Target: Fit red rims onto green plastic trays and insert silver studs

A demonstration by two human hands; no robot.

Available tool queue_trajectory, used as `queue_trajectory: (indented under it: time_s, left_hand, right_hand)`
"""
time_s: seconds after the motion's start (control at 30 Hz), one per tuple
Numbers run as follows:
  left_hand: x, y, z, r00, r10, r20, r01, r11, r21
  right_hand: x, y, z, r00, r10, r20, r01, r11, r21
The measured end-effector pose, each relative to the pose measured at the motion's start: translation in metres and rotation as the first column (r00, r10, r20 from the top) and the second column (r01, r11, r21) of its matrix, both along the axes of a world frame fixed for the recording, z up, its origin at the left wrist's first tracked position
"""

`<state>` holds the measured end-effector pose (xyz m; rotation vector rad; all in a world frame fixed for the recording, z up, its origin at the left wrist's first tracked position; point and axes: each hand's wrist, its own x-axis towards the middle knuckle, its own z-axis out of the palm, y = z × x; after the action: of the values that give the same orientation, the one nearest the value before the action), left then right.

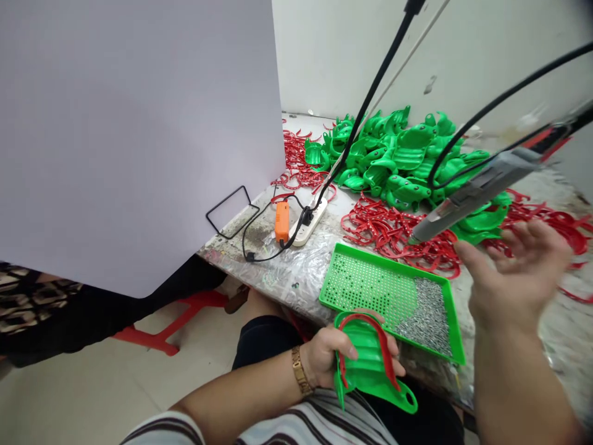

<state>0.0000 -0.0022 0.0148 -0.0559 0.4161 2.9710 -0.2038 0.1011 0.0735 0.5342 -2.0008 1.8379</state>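
Observation:
My left hand [324,357] is closed round a green plastic scoop-shaped part [370,366] with a red curved strip fitted along its rim, held over my lap at the table's front edge. My right hand [519,275] is raised above the table with its fingers spread, holding nothing. It hovers just below a grey hanging power screwdriver [477,193], whose tip points down and left towards the red strips. A green perforated tray [370,285] lies in front of me, with a heap of small metal screws [428,316] at its right end.
A pile of green plastic parts [403,157] fills the back of the table, with red curved strips [393,232] spread around it. A white power strip [311,221] with an orange plug [281,221] and black cables lies at the left. A large white board [134,136] blocks the left.

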Motion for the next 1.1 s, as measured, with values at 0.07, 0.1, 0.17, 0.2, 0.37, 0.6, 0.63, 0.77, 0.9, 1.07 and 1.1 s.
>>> queue_trajectory:
  time_s: [0.07,0.1,0.17,0.2,0.37,0.6,0.63,0.77,0.9,1.07,1.1]
  left_hand:
    - [0.001,0.002,-0.005,0.999,-0.044,-0.027,0.044,0.999,0.007]
    - [0.002,0.002,-0.006,0.997,-0.064,-0.036,0.065,0.998,0.006]
    - [0.004,0.002,-0.006,0.997,-0.067,-0.04,0.067,0.998,-0.001]
    - [0.005,0.001,-0.004,0.998,-0.048,-0.039,0.048,0.999,-0.002]
    - [0.008,-0.007,0.004,1.0,0.027,-0.007,-0.028,0.999,-0.037]
    - [0.0,-0.009,0.002,0.999,0.027,0.039,-0.025,0.999,-0.047]
    - [-0.001,-0.009,0.002,0.999,0.021,0.049,-0.019,0.999,-0.043]
    - [-0.002,-0.01,0.003,0.997,0.018,0.077,-0.016,1.0,-0.026]
    - [0.0,-0.01,0.002,0.997,0.033,0.07,-0.031,0.999,-0.023]
    - [0.0,-0.011,-0.001,0.997,0.041,0.072,-0.039,0.999,-0.024]
    - [0.0,-0.011,-0.001,0.996,0.039,0.077,-0.037,0.999,-0.027]
  right_hand:
    - [-0.03,-0.017,0.006,0.937,0.308,0.163,-0.31,0.951,-0.013]
    - [-0.039,-0.025,0.008,0.893,0.401,0.201,-0.408,0.913,-0.007]
    - [-0.046,-0.039,0.009,0.834,0.494,0.246,-0.513,0.858,0.015]
    - [-0.044,-0.043,0.007,0.824,0.504,0.257,-0.526,0.85,0.021]
    - [-0.012,-0.04,-0.008,0.817,0.515,0.26,-0.528,0.849,-0.023]
    - [0.025,-0.018,-0.037,0.927,0.345,0.149,-0.346,0.938,-0.025]
    - [0.028,-0.016,-0.041,0.928,0.341,0.151,-0.342,0.939,-0.025]
    - [0.032,-0.014,-0.052,0.924,0.348,0.159,-0.349,0.937,-0.025]
    - [0.032,-0.014,-0.057,0.921,0.352,0.166,-0.355,0.935,-0.012]
    - [0.032,-0.015,-0.06,0.922,0.35,0.165,-0.354,0.935,-0.003]
    - [0.032,-0.015,-0.06,0.923,0.348,0.164,-0.353,0.936,-0.002]
